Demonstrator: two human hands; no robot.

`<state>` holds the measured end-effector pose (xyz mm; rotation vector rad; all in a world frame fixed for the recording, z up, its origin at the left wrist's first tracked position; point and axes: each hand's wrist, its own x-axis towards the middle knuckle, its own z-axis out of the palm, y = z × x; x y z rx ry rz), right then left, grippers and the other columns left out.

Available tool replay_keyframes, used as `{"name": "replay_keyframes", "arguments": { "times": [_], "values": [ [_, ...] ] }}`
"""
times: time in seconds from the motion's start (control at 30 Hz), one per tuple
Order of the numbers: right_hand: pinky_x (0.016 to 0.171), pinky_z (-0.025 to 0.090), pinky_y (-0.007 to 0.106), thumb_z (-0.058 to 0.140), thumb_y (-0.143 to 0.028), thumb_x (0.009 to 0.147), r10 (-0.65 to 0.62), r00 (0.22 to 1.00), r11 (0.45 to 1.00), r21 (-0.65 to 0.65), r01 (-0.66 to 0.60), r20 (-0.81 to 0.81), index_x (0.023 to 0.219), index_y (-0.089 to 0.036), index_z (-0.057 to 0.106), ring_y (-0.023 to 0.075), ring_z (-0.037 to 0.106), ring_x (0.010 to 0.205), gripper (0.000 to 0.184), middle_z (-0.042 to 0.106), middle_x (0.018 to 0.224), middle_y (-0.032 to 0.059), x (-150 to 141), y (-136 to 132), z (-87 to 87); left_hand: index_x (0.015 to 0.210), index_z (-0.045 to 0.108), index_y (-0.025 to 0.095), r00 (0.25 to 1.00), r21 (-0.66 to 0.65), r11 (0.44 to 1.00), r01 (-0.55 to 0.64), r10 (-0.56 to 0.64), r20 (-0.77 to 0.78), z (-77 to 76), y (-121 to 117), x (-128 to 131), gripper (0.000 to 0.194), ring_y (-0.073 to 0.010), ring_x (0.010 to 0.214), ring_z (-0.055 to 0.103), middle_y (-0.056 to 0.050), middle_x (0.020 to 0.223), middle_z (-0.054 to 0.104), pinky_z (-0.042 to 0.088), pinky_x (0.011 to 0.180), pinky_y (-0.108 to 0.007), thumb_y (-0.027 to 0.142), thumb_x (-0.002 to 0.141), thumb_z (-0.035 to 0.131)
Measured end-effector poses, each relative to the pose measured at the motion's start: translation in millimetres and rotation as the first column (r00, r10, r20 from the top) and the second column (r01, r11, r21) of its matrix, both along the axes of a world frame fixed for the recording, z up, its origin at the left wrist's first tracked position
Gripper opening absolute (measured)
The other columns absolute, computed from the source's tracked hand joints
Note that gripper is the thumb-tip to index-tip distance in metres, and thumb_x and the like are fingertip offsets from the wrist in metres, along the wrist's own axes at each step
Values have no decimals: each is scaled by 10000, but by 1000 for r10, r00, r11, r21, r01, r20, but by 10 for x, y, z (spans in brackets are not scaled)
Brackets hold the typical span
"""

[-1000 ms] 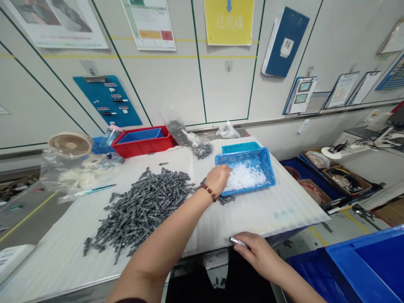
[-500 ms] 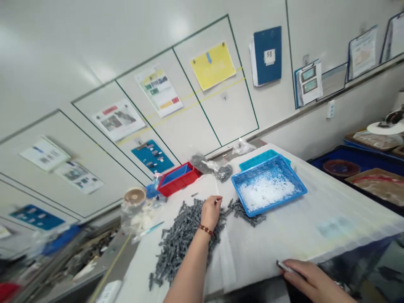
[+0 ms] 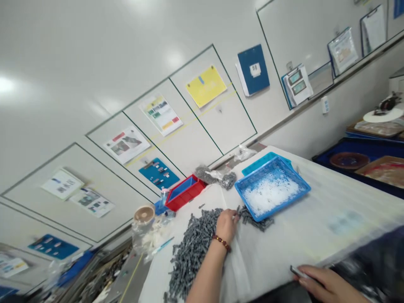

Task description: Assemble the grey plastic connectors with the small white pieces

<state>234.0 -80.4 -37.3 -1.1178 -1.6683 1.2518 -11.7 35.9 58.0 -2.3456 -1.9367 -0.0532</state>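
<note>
My left hand (image 3: pixel 226 226), with a beaded bracelet (image 3: pixel 221 242) at the wrist, is closed with its fingertips at the near edge of a small pile of dark grey plastic parts (image 3: pixel 260 222). What its fingers pinch is too small to make out. Under and left of that forearm spreads a larger heap of the same grey parts (image 3: pixel 192 248). My right hand (image 3: pixel 328 283), at the table's front edge, is closed around a slim silver metal tool (image 3: pixel 298 271) whose end points left. A blue tray (image 3: pixel 274 213) holding small white pieces stands beyond the small pile.
A turquoise tray (image 3: pixel 257 163) lies partly beneath the blue one. Behind the heap are a red bin (image 3: pixel 186 198) with a blue insert and bags of grey parts (image 3: pixel 227 181). A tape roll (image 3: pixel 144 214) and a light blue pen-like stick (image 3: pixel 164 244) lie left on the white-covered table (image 3: pixel 315 223).
My left hand has moved right, off the large heap's edge to the small pile. My right hand keeps the metal tool. The whole view has shifted and tilted.
</note>
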Motion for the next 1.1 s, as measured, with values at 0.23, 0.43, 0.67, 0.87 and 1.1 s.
{"name": "replay_keyframes", "arguments": {
  "times": [0.23,0.43,0.67,0.87,1.1],
  "values": [
    [741,471,299,420,-509,862,114,990,993,3,-115,87,832,-224,665,218,609,783,377,680,803,41,71,-82,256,922,693,183,985,-176,973,150,-131,115,-110,-467,55,177,-188,905,629,-61,949,700,464,832,-277,149,814,558],
    [757,459,295,407,-455,894,164,975,985,34,-171,153,883,-195,643,207,614,820,351,681,871,56,146,-129,400,1003,661,180,992,-156,984,85,-70,101,-170,-528,66,217,-196,935,610,-72,1003,669,458,841,-293,171,848,510],
    [787,471,302,420,-456,896,148,977,984,75,-161,157,959,-200,656,228,620,901,354,682,991,75,180,-157,378,986,644,134,988,-115,981,-155,154,-21,-61,-29,-60,200,-230,1015,575,-121,1025,622,459,861,-345,202,883,486],
    [808,486,322,441,-469,882,143,978,986,67,-154,151,975,-210,666,237,623,921,355,690,977,74,169,-173,340,1144,529,152,985,-250,954,-163,173,16,-151,119,115,307,-207,972,577,-87,1150,556,497,815,-416,306,879,533],
    [841,483,339,430,-506,869,209,961,975,35,-219,184,994,-209,665,238,618,952,399,677,1041,85,137,-133,339,1063,566,133,878,-323,938,-126,257,404,-127,-83,164,236,-211,980,573,-90,1095,585,477,838,-409,261,865,551]
  ]
}}
